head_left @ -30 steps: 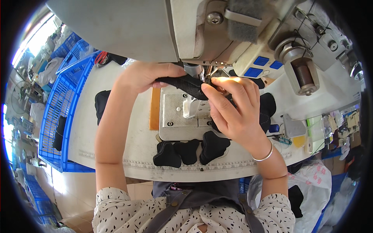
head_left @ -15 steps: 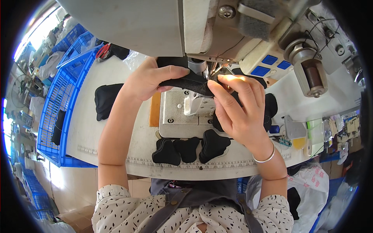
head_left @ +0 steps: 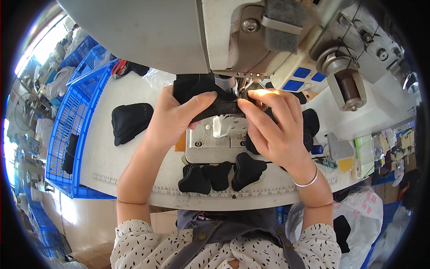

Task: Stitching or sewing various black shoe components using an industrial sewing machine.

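A black fabric piece [head_left: 204, 96] lies under the presser foot of the sewing machine [head_left: 237, 80]. Its left part is gripped by my left hand [head_left: 172, 114], thumb on top and fingers underneath. My right hand [head_left: 275, 123] pinches the edge of the same fabric close beside the needle area, with thumb and forefinger at the cloth. The needle itself is too small to make out. Under my right hand, more black pieces [head_left: 309, 125] partly show on the machine's right side.
Small stacks of black fabric pieces [head_left: 218, 175] sit along the table's front, by a printed ruler strip. Another black stack [head_left: 131, 122] is at left, next to a blue plastic basket [head_left: 62, 148]. Red-handled scissors [head_left: 119, 67] lie behind. A brown thread bobbin [head_left: 348, 85] stands at right.
My left hand has shifted slightly down and its thumb has moved back along the fabric; more black cloth shows beside it. My right hand stays near the needle. The whole view has moved a little.
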`<control>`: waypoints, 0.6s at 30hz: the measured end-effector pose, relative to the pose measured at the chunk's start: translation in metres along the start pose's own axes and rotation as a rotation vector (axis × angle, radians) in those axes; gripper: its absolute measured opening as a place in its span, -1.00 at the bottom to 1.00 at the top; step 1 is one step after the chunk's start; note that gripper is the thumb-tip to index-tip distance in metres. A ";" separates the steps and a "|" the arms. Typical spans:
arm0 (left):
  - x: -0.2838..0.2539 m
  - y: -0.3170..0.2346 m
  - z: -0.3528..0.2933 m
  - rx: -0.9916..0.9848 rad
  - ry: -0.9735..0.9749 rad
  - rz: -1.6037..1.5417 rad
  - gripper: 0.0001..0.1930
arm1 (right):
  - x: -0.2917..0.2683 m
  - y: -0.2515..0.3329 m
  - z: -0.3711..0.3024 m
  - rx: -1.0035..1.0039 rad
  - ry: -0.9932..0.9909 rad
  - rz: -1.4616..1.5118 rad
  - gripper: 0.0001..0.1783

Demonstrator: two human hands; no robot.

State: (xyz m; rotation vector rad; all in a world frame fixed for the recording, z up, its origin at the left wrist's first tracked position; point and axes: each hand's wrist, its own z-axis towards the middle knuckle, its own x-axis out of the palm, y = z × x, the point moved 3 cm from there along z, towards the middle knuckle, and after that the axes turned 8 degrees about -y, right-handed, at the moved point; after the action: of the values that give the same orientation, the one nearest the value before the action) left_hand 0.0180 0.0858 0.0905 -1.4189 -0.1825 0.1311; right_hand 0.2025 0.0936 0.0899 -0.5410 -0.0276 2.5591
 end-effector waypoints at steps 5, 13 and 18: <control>0.003 0.002 -0.001 0.018 0.023 -0.064 -0.87 | -0.001 0.001 0.000 0.015 0.041 -0.013 -0.61; 0.003 0.009 -0.001 0.006 0.004 -0.104 -0.86 | 0.002 -0.002 -0.002 -0.037 -0.005 -0.038 -0.61; 0.002 0.011 0.003 0.021 0.018 -0.115 -0.87 | 0.002 -0.002 -0.002 -0.055 -0.052 -0.049 -0.61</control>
State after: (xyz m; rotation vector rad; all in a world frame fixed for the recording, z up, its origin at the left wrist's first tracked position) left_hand 0.0195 0.0904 0.0795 -1.3847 -0.2464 0.0251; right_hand 0.2024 0.0964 0.0879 -0.4890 -0.1286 2.5308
